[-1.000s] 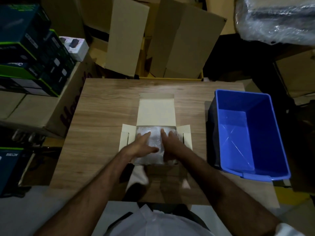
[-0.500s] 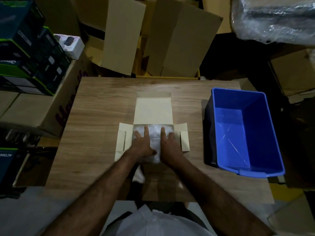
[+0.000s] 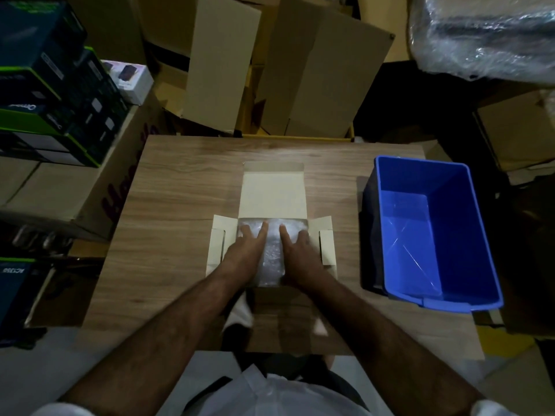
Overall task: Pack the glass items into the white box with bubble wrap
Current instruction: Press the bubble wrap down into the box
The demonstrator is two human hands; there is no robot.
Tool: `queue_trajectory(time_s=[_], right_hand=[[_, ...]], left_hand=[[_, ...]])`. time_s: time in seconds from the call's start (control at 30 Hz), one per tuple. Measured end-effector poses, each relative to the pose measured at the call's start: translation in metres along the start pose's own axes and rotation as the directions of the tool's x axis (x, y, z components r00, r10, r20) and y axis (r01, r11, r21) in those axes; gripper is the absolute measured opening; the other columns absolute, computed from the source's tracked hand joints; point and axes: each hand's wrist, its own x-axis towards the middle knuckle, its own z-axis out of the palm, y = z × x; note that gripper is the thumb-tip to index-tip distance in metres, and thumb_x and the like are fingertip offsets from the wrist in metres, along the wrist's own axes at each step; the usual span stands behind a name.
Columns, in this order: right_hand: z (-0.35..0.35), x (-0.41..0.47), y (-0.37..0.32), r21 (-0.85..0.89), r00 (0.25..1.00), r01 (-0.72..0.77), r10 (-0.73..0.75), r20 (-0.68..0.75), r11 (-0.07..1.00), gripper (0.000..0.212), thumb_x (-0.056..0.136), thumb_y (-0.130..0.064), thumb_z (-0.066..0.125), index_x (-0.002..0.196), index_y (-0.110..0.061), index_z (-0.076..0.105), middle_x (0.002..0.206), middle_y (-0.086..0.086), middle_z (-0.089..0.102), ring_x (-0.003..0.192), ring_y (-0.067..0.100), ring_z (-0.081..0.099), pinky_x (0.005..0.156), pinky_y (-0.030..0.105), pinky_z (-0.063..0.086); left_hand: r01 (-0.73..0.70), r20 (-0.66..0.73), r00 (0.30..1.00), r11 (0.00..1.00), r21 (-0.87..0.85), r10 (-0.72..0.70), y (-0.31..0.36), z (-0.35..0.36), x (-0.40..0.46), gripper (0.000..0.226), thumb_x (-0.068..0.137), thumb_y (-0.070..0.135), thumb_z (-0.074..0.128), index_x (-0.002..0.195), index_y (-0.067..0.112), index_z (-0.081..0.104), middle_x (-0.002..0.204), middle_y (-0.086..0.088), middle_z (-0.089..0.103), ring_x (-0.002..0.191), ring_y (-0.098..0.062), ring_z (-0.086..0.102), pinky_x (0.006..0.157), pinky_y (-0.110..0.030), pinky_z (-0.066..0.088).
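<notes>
The white box (image 3: 272, 193) lies open in the middle of the wooden table, its lid flap folded back and its side flaps spread out. Bubble wrap (image 3: 271, 253) fills the inside of the box; any glass under it is hidden. My left hand (image 3: 246, 253) lies flat on the left part of the wrap, fingers spread. My right hand (image 3: 300, 255) lies flat on the right part, palm down. Both hands press on the wrap and grip nothing.
A blue plastic bin (image 3: 432, 232) stands on the table's right side. The wooden table (image 3: 180, 205) has bare surface to the left of the box. Cardboard boxes (image 3: 318, 73) lean behind the table. Stacked product boxes (image 3: 51, 94) sit at the left.
Both hands have slid a little further into the box and lie flatter and more parallel on the bubble wrap. The box and bin have not moved.
</notes>
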Motion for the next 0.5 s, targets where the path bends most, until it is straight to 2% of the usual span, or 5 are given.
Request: queue_trajectory(time_s=[0.1, 0.2, 0.3, 0.4, 0.5], right_hand=[[0.008, 0.001, -0.001, -0.032, 0.999, -0.035, 0.035, -0.018, 0.999, 0.124, 0.079, -0.034, 0.085, 0.162, -0.022, -0.006, 0.161, 0.033, 0.002, 0.147, 0.045, 0.027, 0.113, 0.045, 0.038], [-0.002, 0.003, 0.000, -0.051, 0.996, -0.017, 0.021, 0.084, 0.999, 0.124, 0.082, -0.032, 0.083, 0.161, -0.019, -0.011, 0.161, 0.037, -0.004, 0.149, 0.049, 0.019, 0.116, 0.048, 0.034], [-0.016, 0.010, 0.006, -0.036, 0.984, 0.010, -0.003, 0.176, 0.999, 0.120, 0.084, -0.031, 0.081, 0.162, -0.016, -0.009, 0.159, 0.041, 0.000, 0.144, 0.049, 0.032, 0.115, 0.045, 0.036], [-0.011, 0.015, 0.011, -0.032, 0.995, 0.020, -0.017, 0.098, 0.999, 0.111, 0.084, -0.023, 0.080, 0.163, -0.018, 0.001, 0.157, 0.038, 0.012, 0.129, 0.043, 0.052, 0.102, 0.041, 0.048], [0.002, 0.013, 0.007, -0.088, 1.000, 0.023, -0.024, -0.005, 0.996, 0.101, 0.089, -0.020, 0.075, 0.162, -0.019, 0.006, 0.155, 0.035, 0.021, 0.126, 0.039, 0.054, 0.098, 0.041, 0.051]], left_hand=[[-0.001, -0.017, 1.000, 0.997, 0.082, 0.003, -0.004, 0.008, 0.001, 0.095, 0.099, 0.038, 0.061, 0.160, 0.028, -0.010, 0.164, -0.029, -0.001, 0.138, -0.041, 0.043, 0.106, -0.045, 0.047], [0.007, -0.033, 0.999, 0.997, 0.083, -0.005, -0.001, 0.009, -0.002, 0.088, 0.101, 0.037, 0.056, 0.161, 0.029, -0.008, 0.164, -0.029, 0.001, 0.140, -0.040, 0.041, 0.106, -0.045, 0.048], [-0.007, 0.008, 1.000, 0.999, 0.048, 0.007, 0.001, 0.009, -0.005, 0.089, 0.101, 0.034, 0.057, 0.160, 0.032, -0.008, 0.164, -0.027, -0.007, 0.143, -0.046, 0.033, 0.109, -0.050, 0.042], [-0.027, 0.084, 0.996, 0.997, 0.072, 0.021, -0.002, 0.009, -0.005, 0.104, 0.096, 0.035, 0.066, 0.158, 0.032, -0.017, 0.163, -0.028, -0.017, 0.143, -0.046, 0.034, 0.110, -0.046, 0.041], [0.002, 0.082, 0.997, 0.995, 0.103, -0.011, 0.001, 0.013, 0.001, 0.100, 0.098, 0.040, 0.063, 0.158, 0.030, -0.017, 0.163, -0.030, -0.016, 0.144, -0.047, 0.032, 0.112, -0.046, 0.039]])
